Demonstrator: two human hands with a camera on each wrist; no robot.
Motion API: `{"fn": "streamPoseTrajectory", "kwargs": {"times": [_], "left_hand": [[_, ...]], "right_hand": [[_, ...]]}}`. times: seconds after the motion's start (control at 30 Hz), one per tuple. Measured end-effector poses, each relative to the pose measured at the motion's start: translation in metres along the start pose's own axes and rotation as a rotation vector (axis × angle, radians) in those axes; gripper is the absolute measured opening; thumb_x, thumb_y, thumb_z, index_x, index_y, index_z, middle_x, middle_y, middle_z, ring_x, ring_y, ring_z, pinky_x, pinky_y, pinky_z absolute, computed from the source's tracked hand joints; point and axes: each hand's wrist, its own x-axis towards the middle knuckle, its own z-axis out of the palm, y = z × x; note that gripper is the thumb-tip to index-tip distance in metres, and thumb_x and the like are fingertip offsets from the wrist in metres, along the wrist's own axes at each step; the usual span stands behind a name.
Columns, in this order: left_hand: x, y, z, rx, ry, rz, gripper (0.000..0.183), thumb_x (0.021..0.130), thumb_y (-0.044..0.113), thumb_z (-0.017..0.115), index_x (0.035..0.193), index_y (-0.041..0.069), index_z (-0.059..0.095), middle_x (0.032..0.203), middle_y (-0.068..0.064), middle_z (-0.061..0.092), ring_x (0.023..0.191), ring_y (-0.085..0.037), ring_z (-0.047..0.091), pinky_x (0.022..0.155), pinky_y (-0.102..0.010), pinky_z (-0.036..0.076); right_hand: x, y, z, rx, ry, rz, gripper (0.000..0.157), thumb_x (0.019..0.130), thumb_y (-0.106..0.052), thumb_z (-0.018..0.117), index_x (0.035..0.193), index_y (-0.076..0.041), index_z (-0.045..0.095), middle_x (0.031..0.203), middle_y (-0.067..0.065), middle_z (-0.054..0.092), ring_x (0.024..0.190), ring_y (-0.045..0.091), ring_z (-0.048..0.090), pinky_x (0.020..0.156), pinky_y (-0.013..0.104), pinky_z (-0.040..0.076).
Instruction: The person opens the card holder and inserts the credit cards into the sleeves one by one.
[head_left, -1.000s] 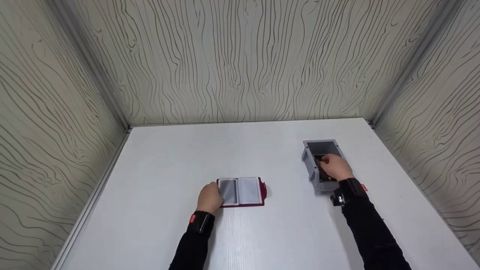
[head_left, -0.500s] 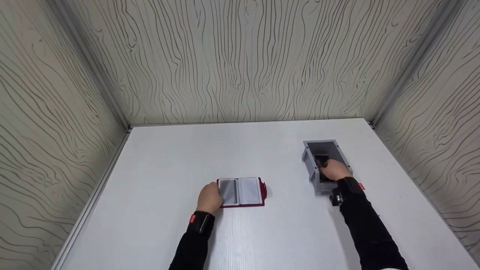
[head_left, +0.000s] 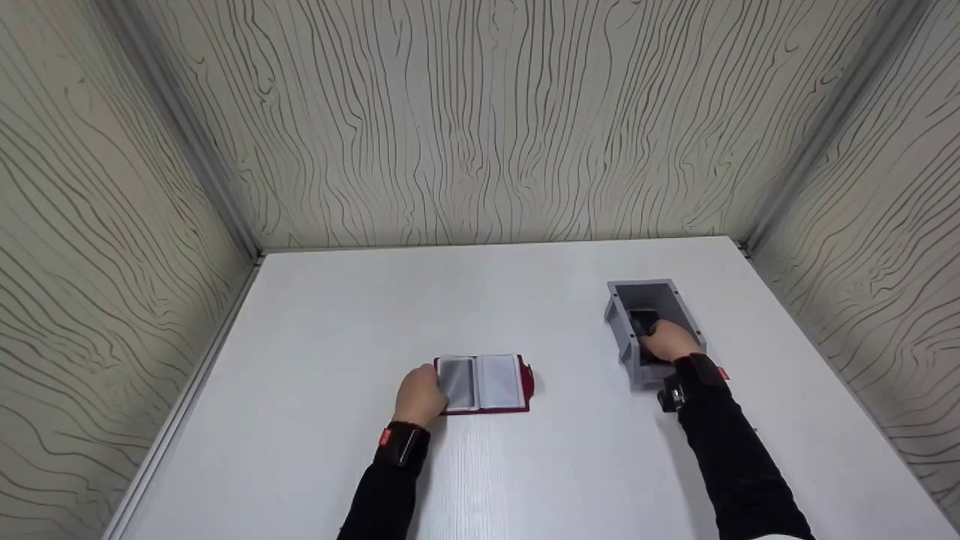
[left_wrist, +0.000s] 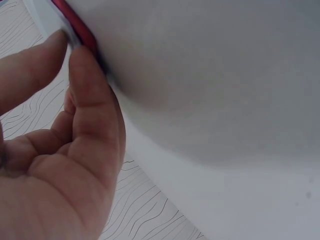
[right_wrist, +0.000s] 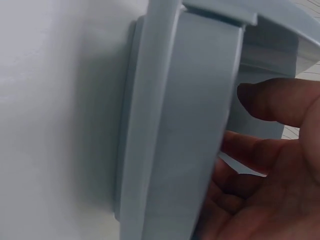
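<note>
Your left hand (head_left: pixel 418 397) pinches the open booklet (head_left: pixel 499 381) by its left edge on the table (head_left: pixel 360 322). Your right hand (head_left: pixel 673 342) is inside the grey bin (head_left: pixel 651 373), at a dark item (head_left: pixel 643 318); its grip cannot be confirmed. Step, apparently: picking. Lifting would call for a secure pinch.

Smooth grey plastic with a soft sheen forms the storage bin (right_wrist: pixel 192 100). The booklet (head_left: pixel 499 382) has smooth, translucent plastic-looking pages and a red cover (left_wrist: pixel 82 30) of uncertain material. Tabletop (head_left: pixel 360 315): white, smooth, faintly grained, semi-gloss. Wall panel (head_left: pixel 450 120): matt, wood-grain patterned. Corner post (head_left: pixel 180 112): dull grey, metal-like. Sleeve (head_left: pixel 750 465): matt black cloth.
</note>
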Motion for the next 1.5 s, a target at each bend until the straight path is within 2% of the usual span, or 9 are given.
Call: {"fn": "streamPoseTrajectory", "kwargs": {"times": [0.27,0.5,0.77,0.9,1.03,1.13,1.3,1.5], "left_hand": [[0.0,0.0,0.001,0.008,0.001,-0.006,0.019,0.064,-0.008,0.072,0.075,-0.001,0.058,0.07,-0.01,0.059,0.069,-0.03,0.059,0.068,-0.045,0.051],[0.0,0.0,0.0,0.013,0.006,0.004,0.019,0.064,-0.009,0.072,0.074,-0.001,0.058,0.07,-0.01,0.059,0.068,-0.03,0.059,0.067,-0.045,0.05],[0.0,0.0,0.001,0.021,0.003,0.004,0.018,0.066,-0.007,0.073,0.077,-0.003,0.059,0.072,-0.011,0.06,0.071,-0.031,0.061,0.067,-0.044,0.051],[0.0,-0.001,0.002,0.025,0.01,0.005,0.018,0.066,-0.007,0.073,0.077,-0.002,0.059,0.072,-0.012,0.06,0.07,-0.031,0.061,0.067,-0.045,0.051],[0.0,-0.001,0.002,0.025,0.014,0.007,0.017,0.066,-0.008,0.071,0.075,-0.001,0.058,0.071,-0.011,0.059,0.069,-0.031,0.06,0.066,-0.045,0.05],[0.0,0.0,0.001,0.019,0.021,0.012,0.017,0.065,-0.008,0.07,0.073,0.0,0.056,0.069,-0.011,0.058,0.067,-0.03,0.059,0.065,-0.045,0.05],[0.0,0.0,0.001,0.012,0.021,0.008,0.018,0.065,-0.009,0.069,0.073,0.0,0.056,0.068,-0.01,0.058,0.066,-0.03,0.059,0.065,-0.045,0.05],[0.0,0.0,0.002,0.012,0.009,-0.004,0.018,0.066,-0.008,0.071,0.075,-0.001,0.057,0.07,-0.01,0.059,0.068,-0.03,0.06,0.066,-0.045,0.05]], "right_hand": [[-0.001,0.0,0.0,0.004,-0.005,-0.004,0.051,0.095,-0.018,0.051,0.12,0.026,0.047,0.119,0.042,0.053,0.11,0.053,0.054,0.094,0.056,0.043],[0.001,0.0,0.001,0.04,0.058,-0.022,0.044,0.093,-0.017,0.054,0.111,0.023,0.053,0.105,0.036,0.06,0.093,0.045,0.059,0.088,0.055,0.046],[0.006,0.0,0.003,0.046,0.092,-0.016,0.043,0.094,-0.014,0.054,0.119,0.022,0.052,0.118,0.039,0.056,0.107,0.05,0.055,0.094,0.055,0.043],[0.008,0.0,0.003,0.049,0.096,-0.027,0.041,0.094,-0.012,0.054,0.117,0.021,0.054,0.114,0.037,0.058,0.101,0.047,0.058,0.091,0.054,0.045],[0.01,0.0,0.002,0.076,0.107,-0.037,0.037,0.093,-0.01,0.055,0.114,0.02,0.056,0.106,0.034,0.062,0.082,0.039,0.063,0.079,0.048,0.05],[0.011,-0.001,0.003,0.094,0.126,-0.034,0.035,0.092,-0.009,0.056,0.113,0.018,0.058,0.105,0.032,0.063,0.077,0.035,0.063,0.074,0.046,0.05],[0.012,-0.003,0.006,0.112,0.149,-0.017,0.033,0.089,-0.006,0.056,0.113,0.016,0.06,0.108,0.032,0.063,0.082,0.037,0.062,0.076,0.048,0.05],[0.011,-0.001,0.009,0.124,0.185,-0.029,0.031,0.087,-0.006,0.057,0.108,0.015,0.061,0.108,0.032,0.063,0.091,0.042,0.06,0.085,0.052,0.047]]}}
